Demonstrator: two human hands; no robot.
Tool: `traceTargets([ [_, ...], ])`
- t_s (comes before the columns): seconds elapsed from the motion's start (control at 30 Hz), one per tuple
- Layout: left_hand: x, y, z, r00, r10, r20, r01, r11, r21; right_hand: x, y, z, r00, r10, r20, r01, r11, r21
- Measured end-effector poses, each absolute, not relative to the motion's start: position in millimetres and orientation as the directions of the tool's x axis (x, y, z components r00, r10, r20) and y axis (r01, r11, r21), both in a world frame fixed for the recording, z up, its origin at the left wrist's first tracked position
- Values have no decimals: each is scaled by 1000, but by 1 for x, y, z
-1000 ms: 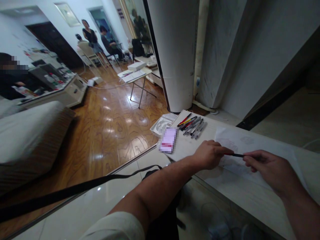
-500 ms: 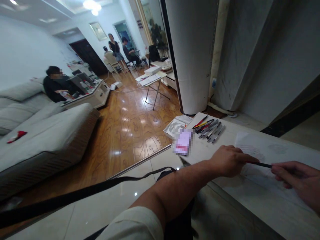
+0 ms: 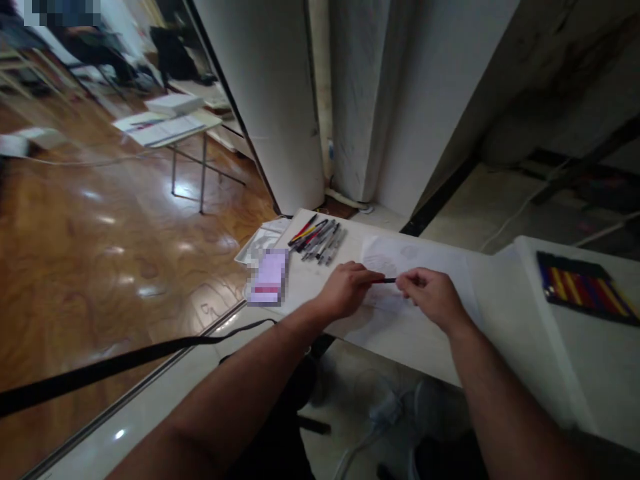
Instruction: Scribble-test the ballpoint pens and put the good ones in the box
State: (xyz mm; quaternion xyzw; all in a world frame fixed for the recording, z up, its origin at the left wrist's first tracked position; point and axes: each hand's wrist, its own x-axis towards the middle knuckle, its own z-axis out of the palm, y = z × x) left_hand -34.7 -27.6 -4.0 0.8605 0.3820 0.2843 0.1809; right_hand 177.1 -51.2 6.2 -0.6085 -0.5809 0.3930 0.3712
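Observation:
A slim pen (image 3: 389, 281), dark with a reddish part near the left fingers, spans the gap between my two hands. My left hand (image 3: 345, 290) is closed on one end of it, while my right hand (image 3: 433, 293) pinches the other end between thumb and fingers. Both are just above a white sheet of paper (image 3: 445, 257) with faint grey markings. Left of the sheet lies a loose pile of pens (image 3: 320, 240), several of them clear-barrelled, with black, red and yellow ones too. A blurred-out lilac object (image 3: 270, 277) sits by the table's left edge.
The white table (image 3: 505, 283) has a raised section at right, carrying a dark case of coloured pens (image 3: 585, 287). A shallow white box (image 3: 257, 243) is at the left end. A folding table (image 3: 175, 130) and partly visible people are farther back. A black strap (image 3: 150, 360) crosses lower left.
My view has turned right and down, bringing the case of coloured pens and my whole right forearm into sight. Less of the pen shows between my hands, and both still hold it.

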Motion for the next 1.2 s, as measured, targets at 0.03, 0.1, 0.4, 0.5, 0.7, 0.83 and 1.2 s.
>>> traceTargets([
  [0.03,-34,-27,-4,545,763,346,557,-639,531,177,-50,5,25,999,-23,374,-30,-927],
  [0.1,-34,-26,-4,537,772,341,567,-629,532,178,-48,4,13,1000,-4,348,-8,-937],
  [0.4,-32,-25,-6,522,783,338,583,-617,529,177,-51,8,13,999,-32,330,-34,-943],
  [0.5,-32,-25,-5,510,786,349,573,-613,543,177,-51,6,19,999,-29,357,-34,-933],
  [0.7,-32,-24,-3,506,785,358,557,-614,559,177,-50,5,31,1000,-1,383,-12,-924],
  [0.83,-32,-24,-2,504,790,349,571,-608,552,176,-50,5,41,999,1,328,-12,-944],
  [1.2,-33,-24,-2,515,789,335,568,-607,555,176,-51,9,42,999,3,299,-10,-954],
])
